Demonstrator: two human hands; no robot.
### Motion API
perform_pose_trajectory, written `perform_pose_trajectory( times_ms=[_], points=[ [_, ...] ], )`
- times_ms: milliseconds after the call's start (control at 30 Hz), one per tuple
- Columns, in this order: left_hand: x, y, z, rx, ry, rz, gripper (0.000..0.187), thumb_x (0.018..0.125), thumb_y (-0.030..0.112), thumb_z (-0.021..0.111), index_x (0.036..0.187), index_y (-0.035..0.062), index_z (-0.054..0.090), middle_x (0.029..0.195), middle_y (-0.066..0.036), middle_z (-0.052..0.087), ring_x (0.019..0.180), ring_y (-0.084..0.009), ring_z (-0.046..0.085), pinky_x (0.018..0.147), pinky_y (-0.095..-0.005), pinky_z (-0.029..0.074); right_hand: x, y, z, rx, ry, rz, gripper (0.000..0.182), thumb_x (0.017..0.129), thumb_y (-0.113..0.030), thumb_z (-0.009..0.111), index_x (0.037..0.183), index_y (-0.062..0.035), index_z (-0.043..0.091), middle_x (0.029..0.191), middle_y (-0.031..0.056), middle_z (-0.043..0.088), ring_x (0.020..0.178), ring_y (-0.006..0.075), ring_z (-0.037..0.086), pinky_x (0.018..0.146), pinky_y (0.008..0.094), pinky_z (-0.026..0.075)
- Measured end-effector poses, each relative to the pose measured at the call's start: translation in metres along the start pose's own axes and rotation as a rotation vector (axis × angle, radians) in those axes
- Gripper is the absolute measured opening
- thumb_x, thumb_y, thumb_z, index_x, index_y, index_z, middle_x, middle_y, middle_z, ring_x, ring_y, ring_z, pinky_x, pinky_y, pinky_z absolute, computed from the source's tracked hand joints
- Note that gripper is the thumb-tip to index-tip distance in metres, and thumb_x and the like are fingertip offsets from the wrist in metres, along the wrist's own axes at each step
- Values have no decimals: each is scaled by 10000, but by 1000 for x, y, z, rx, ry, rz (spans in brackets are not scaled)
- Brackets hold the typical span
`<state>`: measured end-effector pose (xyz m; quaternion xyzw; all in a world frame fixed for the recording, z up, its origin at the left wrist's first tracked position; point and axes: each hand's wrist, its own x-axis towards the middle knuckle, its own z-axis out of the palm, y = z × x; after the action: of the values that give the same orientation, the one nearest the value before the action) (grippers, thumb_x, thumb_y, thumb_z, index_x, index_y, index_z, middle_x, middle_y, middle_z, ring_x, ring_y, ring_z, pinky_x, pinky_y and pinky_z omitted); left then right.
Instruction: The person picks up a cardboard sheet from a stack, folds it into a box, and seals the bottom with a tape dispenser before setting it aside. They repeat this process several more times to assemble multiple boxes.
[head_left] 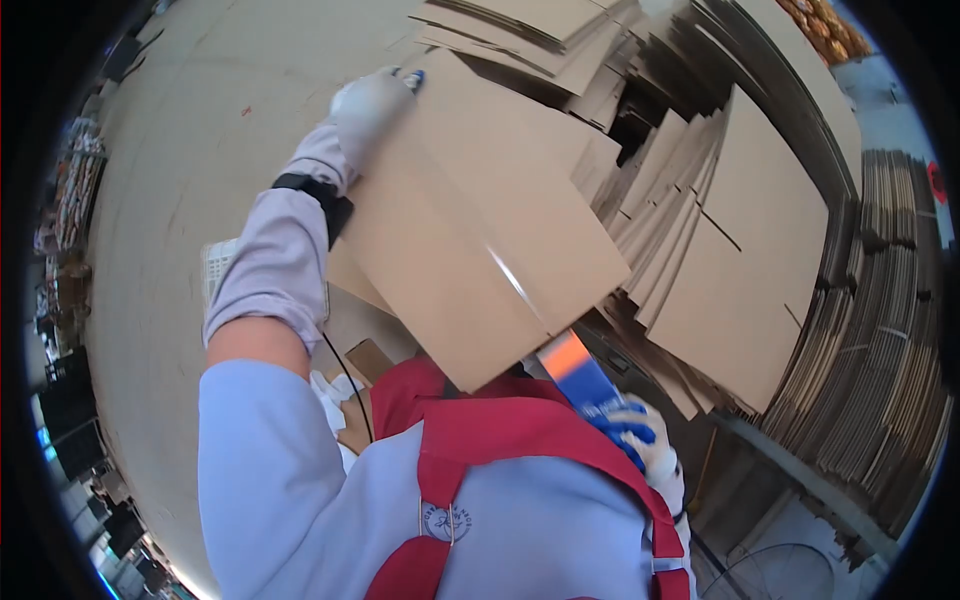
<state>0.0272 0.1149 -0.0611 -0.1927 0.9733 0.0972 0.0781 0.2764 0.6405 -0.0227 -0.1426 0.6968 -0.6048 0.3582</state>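
Note:
A brown cardboard box (470,220) sits tilted in front of my body, with a shiny strip of clear tape running along the seam of its upper face. My left hand (372,105), in a white glove with blue fingertips, grips the box's far left edge. In my gloved right hand (648,440) is a blue and orange tape dispenser (585,380). The dispenser's orange end meets the near edge of the box, where the seam ends. Part of my right fingers wraps round the dispenser's blue body.
Flat cardboard sheets (750,250) lean in a stack to the right, with more sheets (550,30) piled at the top. Bundled cardboard (890,310) stands at the far right. A white crate (217,262) is behind my left arm on the concrete floor (170,350).

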Motion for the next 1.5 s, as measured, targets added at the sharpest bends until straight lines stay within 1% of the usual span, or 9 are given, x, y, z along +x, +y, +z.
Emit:
perform_pose_trajectory(
  times_ms=[167, 300, 600, 700, 800, 1000, 1067, 1200, 1500],
  points=[
    [-12, 19, 14, 83, 294, 45, 656, 910, 632, 364, 1390, 193, 447, 1350, -112, 524, 1249, -331, 475, 1021, -463, 380, -44, 79, 9, -200, 217, 25, 262, 793, -42, 582, 1036, -36, 681, 1055, 149, 667, 1039, 331, 599, 958, 389, 435],
    [-193, 117, 47, 267, 210, 808, 773, 827, 601, 552, 1452, 194, 349, 1514, -216, 233, 1372, -424, 260, 1051, -681, 191, 38, 59, 16, -186, 187, -172, 268, 793, -56, 597, 1048, -51, 681, 1017, 150, 670, 949, 320, 606, 869, 364, 467],
    [-271, 179, 76, 32, 244, 764, 678, 773, 245, 648, 1407, 157, 426, 1427, -284, 350, 1360, -471, 271, 1116, -619, 106, 93, 69, 19, -47, 204, -291, 253, 829, -87, 555, 1026, 25, 668, 1029, 140, 681, 886, 245, 648, 802, 319, 500],
    [-226, 124, 21, -702, -397, 894, 679, 847, 197, 645, 1452, 113, 349, 1494, -139, 340, 1439, -286, 194, 1162, -426, 117, 79, 39, 28, -156, -15, 128, 272, 803, -149, 578, 1046, -84, 683, 923, 124, 691, 841, 258, 649, 771, 322, 498],
    [-146, 57, -19, -1059, -82, 483, 629, 845, 144, 685, 1407, 95, 408, 1331, -25, 517, 914, -105, 599, 807, -277, 514, 72, -8, 32, -488, -40, -35, 219, 815, -292, 592, 975, -192, 702, 883, 102, 684, 833, 326, 646, 739, 410, 502],
    [-4, -91, 19, -124, 134, -230, 839, 795, 687, 538, 1372, 81, 468, 1332, -176, 531, 1242, -331, 496, 1055, -400, 371, 198, 29, 29, -1181, -277, 414, 248, 828, -265, 564, 928, -82, 699, 862, 152, 673, 815, 339, 631, 741, 406, 497],
    [-64, -93, -6, -221, -17, -254, 874, 769, 714, 544, 1357, 70, 483, 1345, -164, 527, 1239, -320, 505, 1042, -376, 387, 205, 250, -69, -1013, 107, -219, 215, 838, -217, 570, 888, -48, 693, 848, 150, 683, 799, 324, 641, 732, 418, 502],
    [-206, -179, -4, -546, -22, -456, 799, 781, 666, 594, 1257, 26, 574, 1233, -196, 603, 1174, -329, 557, 983, -374, 427, 287, 120, -56, -1128, -258, 292, 282, 862, -246, 596, 1054, -44, 640, 1031, 156, 662, 897, 318, 637, 769, 381, 524],
    [-776, -205, -1, -295, 682, -1499, 507, 881, 482, 583, 1057, 16, 678, 994, -212, 680, 955, -341, 658, 834, -414, 488, 285, 74, 294, -1482, -1162, -913, 265, 774, -306, 584, 816, -102, 748, 840, 145, 701, 791, 316, 685, 680, 414, 545]
  ],
)
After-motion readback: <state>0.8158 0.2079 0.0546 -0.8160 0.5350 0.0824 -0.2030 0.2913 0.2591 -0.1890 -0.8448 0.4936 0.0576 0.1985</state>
